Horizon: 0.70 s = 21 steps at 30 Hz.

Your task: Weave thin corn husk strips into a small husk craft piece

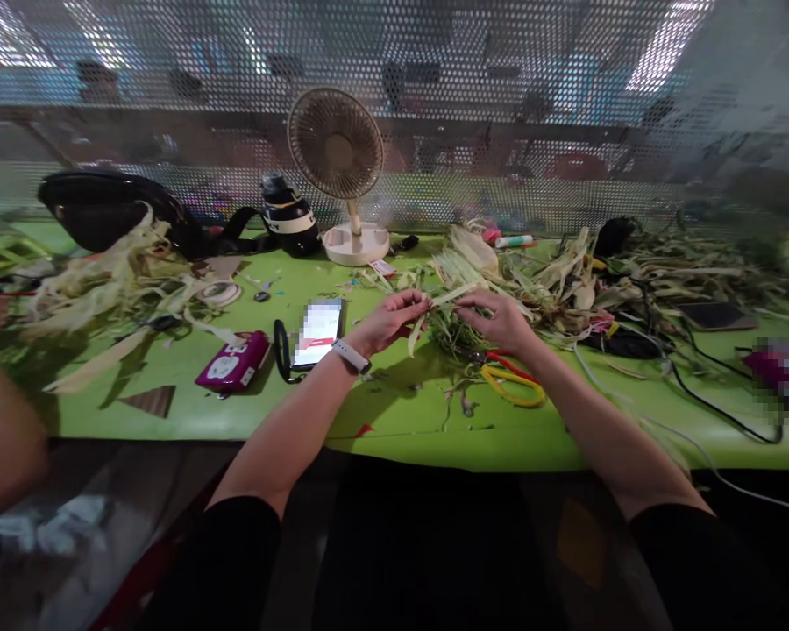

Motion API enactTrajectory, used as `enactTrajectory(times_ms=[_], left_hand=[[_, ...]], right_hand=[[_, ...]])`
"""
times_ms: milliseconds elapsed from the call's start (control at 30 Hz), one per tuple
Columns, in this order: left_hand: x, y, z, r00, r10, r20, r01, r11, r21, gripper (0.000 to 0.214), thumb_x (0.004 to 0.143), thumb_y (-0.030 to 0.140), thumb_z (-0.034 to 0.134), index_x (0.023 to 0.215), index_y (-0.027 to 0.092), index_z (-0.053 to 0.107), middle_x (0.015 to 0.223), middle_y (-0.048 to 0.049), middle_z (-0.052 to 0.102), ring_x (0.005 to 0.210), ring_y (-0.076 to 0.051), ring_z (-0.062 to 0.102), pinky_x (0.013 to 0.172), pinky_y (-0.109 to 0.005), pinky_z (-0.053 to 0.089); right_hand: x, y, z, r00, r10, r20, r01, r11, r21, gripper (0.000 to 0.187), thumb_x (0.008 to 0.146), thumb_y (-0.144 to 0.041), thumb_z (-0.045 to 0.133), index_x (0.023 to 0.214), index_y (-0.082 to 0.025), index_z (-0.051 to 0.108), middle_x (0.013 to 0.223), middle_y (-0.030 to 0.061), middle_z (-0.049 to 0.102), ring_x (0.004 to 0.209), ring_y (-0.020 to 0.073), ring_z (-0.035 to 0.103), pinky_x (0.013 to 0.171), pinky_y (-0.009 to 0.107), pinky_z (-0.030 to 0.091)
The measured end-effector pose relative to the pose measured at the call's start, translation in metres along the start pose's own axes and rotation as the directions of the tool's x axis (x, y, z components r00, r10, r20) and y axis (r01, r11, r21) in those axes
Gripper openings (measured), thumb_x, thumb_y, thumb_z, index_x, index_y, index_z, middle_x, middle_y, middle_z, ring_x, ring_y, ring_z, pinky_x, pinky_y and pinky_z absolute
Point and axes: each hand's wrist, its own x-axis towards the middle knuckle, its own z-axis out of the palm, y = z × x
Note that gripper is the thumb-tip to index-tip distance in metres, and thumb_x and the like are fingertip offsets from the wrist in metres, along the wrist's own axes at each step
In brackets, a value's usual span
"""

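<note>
My left hand [389, 321] and my right hand [498, 319] are raised just above the green table [408, 421], both pinched on one pale husk strip [448, 296] stretched between them. Another end of the strip hangs down below my left fingers. A white band sits on my left wrist. Under my hands lies a small clump of green and dry plant scraps [453, 337]. Scissors with yellow and red handles [509, 381] lie right below my right wrist.
A heap of husks [552, 276] spreads right, with black cables [716, 399] and a dark phone [715, 315]. Left: a phone [317, 333], purple case [231, 361], more husks [115, 280], a black helmet [105, 206]. A small fan [337, 149] stands behind. Another person's arm [0, 421] is at far left.
</note>
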Motion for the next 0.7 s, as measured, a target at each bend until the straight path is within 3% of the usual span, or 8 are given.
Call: enactTrajectory(times_ms=[167, 333, 533, 700], left_hand=[[0.002, 0.001, 0.0, 0.998, 0.011, -0.066, -0.007, 0.999, 0.053, 0.043, 0.068, 0.043, 0.085, 0.084, 0.018, 0.054, 0.072, 0.0063, 0.055, 0.06, -0.006, 0.057, 0.055, -0.02, 0.048], [-0.001, 0.007, 0.003, 0.996, -0.009, -0.087, 0.013, 0.999, 0.041, 0.044, 0.068, 0.04, 0.085, 0.084, 0.018, 0.051, 0.072, 0.0062, 0.054, 0.063, -0.007, 0.058, 0.065, -0.025, 0.054], [-0.003, 0.01, 0.005, 0.99, -0.022, -0.137, 0.032, 0.997, 0.067, 0.038, 0.069, 0.036, 0.083, 0.082, 0.018, 0.052, 0.07, 0.0057, 0.05, 0.059, -0.004, 0.049, 0.047, -0.016, 0.03], [0.002, 0.001, 0.001, 0.989, 0.084, -0.125, -0.059, 0.98, 0.188, 0.033, 0.073, 0.038, 0.079, 0.081, 0.018, 0.055, 0.064, 0.0071, 0.047, 0.052, -0.003, 0.039, 0.048, -0.018, 0.027]], right_hand=[[-0.004, -0.014, -0.002, 0.979, -0.203, -0.001, 0.194, 0.938, -0.287, 0.023, 0.095, -0.034, 0.059, 0.095, -0.021, 0.077, 0.081, 0.0069, 0.073, 0.076, 0.0196, 0.066, 0.071, 0.033, 0.051], [-0.005, -0.016, 0.0, 0.973, -0.23, 0.031, 0.228, 0.916, -0.329, 0.026, 0.098, -0.035, 0.054, 0.094, -0.02, 0.075, 0.081, 0.0077, 0.071, 0.077, 0.0192, 0.065, 0.067, 0.03, 0.05], [-0.008, -0.015, 0.001, 0.964, -0.263, 0.043, 0.259, 0.882, -0.395, 0.025, 0.1, -0.033, 0.051, 0.098, -0.019, 0.072, 0.089, 0.0072, 0.075, 0.076, 0.017, 0.067, 0.066, 0.027, 0.048], [-0.01, -0.016, 0.0, 0.951, -0.298, 0.077, 0.3, 0.843, -0.447, 0.026, 0.1, -0.033, 0.052, 0.099, -0.02, 0.074, 0.084, 0.0062, 0.075, 0.066, 0.0155, 0.065, 0.058, 0.027, 0.044]])
